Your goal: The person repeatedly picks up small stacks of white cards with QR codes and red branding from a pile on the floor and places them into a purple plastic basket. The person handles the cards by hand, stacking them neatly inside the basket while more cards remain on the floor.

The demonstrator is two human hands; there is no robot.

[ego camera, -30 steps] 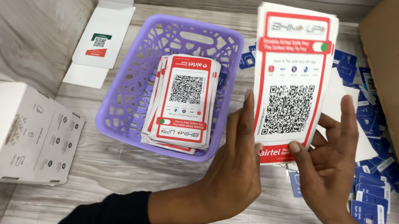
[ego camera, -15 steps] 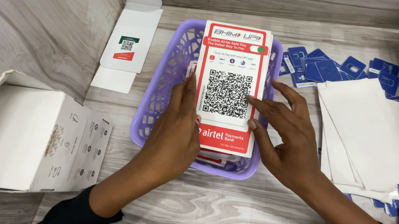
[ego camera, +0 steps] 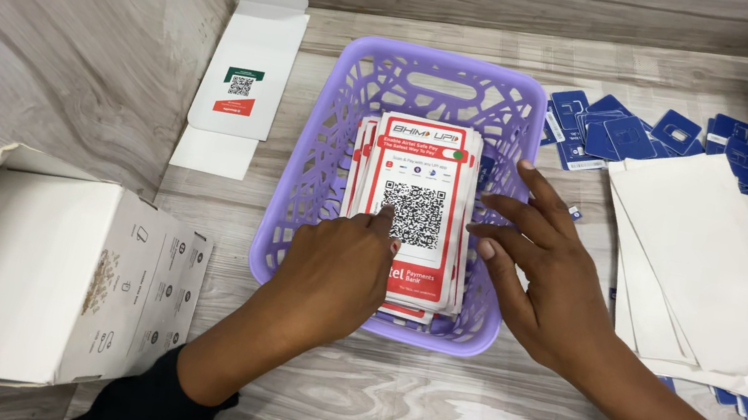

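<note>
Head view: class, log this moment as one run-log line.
left hand: on card stack | right hand: at stack edge | stack: in purple basket

Red-and-white code cards (ego camera: 417, 209) stacked in the purple plastic basket (ego camera: 326, 131); white cardboard box (ego camera: 50, 272) lower left; blue card packets (ego camera: 630, 131) right.

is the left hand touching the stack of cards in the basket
Touching. The head view shows the left hand lying on the stack of red and white cards, its fingers pressed on the top card's printed square.
</note>
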